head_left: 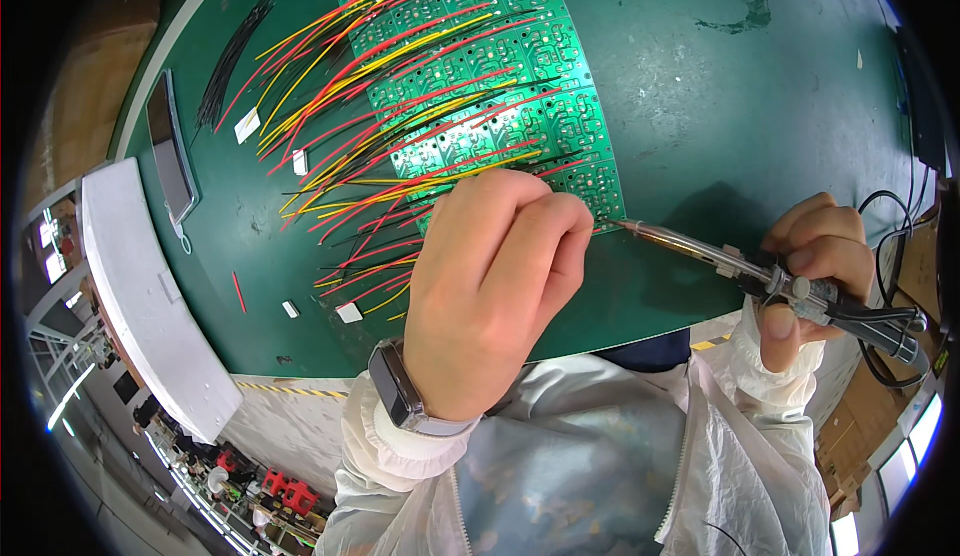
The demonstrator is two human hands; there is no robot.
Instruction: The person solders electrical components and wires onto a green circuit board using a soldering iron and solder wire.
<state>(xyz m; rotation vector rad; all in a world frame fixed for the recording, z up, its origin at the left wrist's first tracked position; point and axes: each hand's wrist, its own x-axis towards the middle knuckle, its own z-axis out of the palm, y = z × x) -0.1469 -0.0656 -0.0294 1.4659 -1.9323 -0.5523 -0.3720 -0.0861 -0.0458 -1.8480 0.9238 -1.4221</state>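
Note:
My left hand (490, 266), with a watch (395, 386) on its wrist, is closed in a pinch over the near end of a panel of green circuit boards (580, 66). Its fingertips are hidden beneath it, so what they grip cannot be seen. Red, yellow and black wires (370, 71) lie across the boards in rows, their loose ends fanning leftward; several pass under this hand. In my right hand (825, 246) is a soldering iron (690, 246), its tip pointing left and meeting the panel's near right corner beside the left fingers.
A bundle of black wires (232, 66) and a phone (172, 151) lie on the green tabletop (690, 126) at left. Small white pieces (247, 126) and a short red wire (239, 292) are scattered there. A black cable (885, 361) loops at the right edge.

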